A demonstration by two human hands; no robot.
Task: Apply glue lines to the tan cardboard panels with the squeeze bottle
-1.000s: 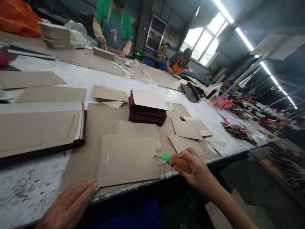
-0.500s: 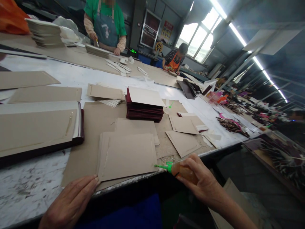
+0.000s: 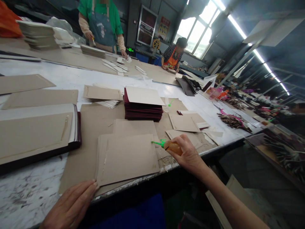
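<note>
My right hand (image 3: pixel 188 156) is closed around a small orange glue bottle (image 3: pixel 172 147) with a green nozzle that points left over the right edge of a stack of tan cardboard sheets (image 3: pixel 130 157). My left hand (image 3: pixel 71 205) lies flat with fingers stretched out, its fingertips pressing the stack's near left corner at the table's front edge.
A pile of dark red covers (image 3: pixel 143 109) topped by a pale sheet sits behind the stack. More cardboard sheets (image 3: pixel 183 122) lie to the right, a large board pile (image 3: pixel 35 133) to the left. Two other people (image 3: pixel 101 24) work at the far side of the long table (image 3: pixel 23 187).
My right hand has lifted the glue bottle up from the table's edge and moved it forward over the cardboard stack. My left hand has stayed on the corner.
</note>
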